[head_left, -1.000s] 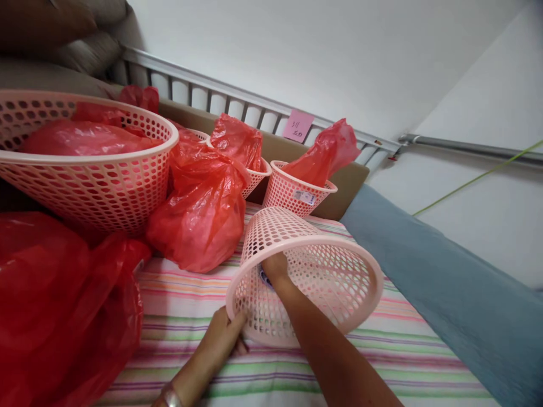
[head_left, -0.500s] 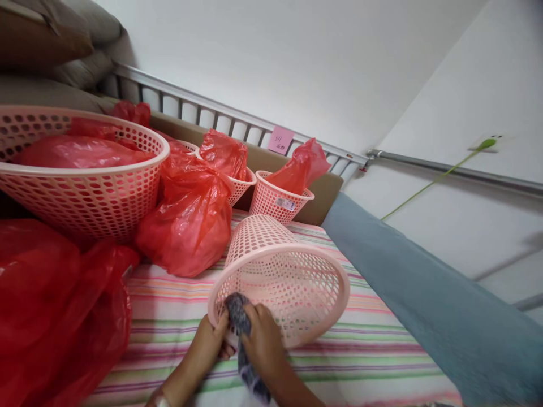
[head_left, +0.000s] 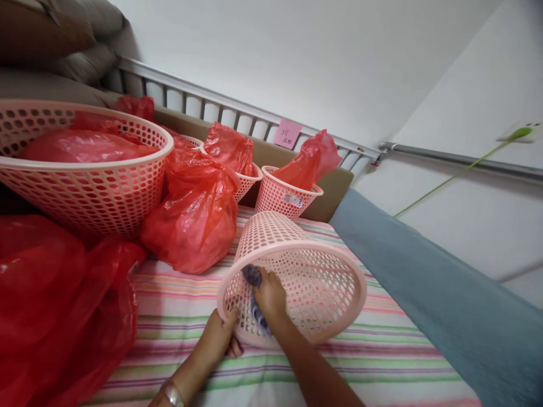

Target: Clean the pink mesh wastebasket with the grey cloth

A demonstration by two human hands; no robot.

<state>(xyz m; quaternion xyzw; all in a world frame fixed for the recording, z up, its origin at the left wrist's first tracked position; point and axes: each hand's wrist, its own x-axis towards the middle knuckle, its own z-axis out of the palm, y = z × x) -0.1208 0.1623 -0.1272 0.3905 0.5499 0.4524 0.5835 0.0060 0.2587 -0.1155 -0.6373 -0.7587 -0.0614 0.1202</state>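
Observation:
A pink perforated plastic basket (head_left: 271,233) lies on its side on a striped sheet, its mouth facing me. My left hand (head_left: 224,333) grips the basket's rim at the lower left, thumb inside and fingers outside. Inside the mouth, my right hand (head_left: 271,297) is closed around a dark grey-blue patterned cloth (head_left: 259,315). One end of the cloth sticks up above the fist, and the rest hangs below against the basket's inner wall.
Left of the basket sit a knotted red plastic bag (head_left: 190,220), a larger pink basket (head_left: 85,186) with red plastic inside and another red bag (head_left: 55,311). Smaller baskets (head_left: 282,200) with red bags stand behind, near a metal rail (head_left: 237,107). A blue-grey panel (head_left: 407,282) runs along the right.
My right hand has moved the cloth deeper into the basket, away from my left hand. The left hand stays at the rim; the view has shifted slightly.

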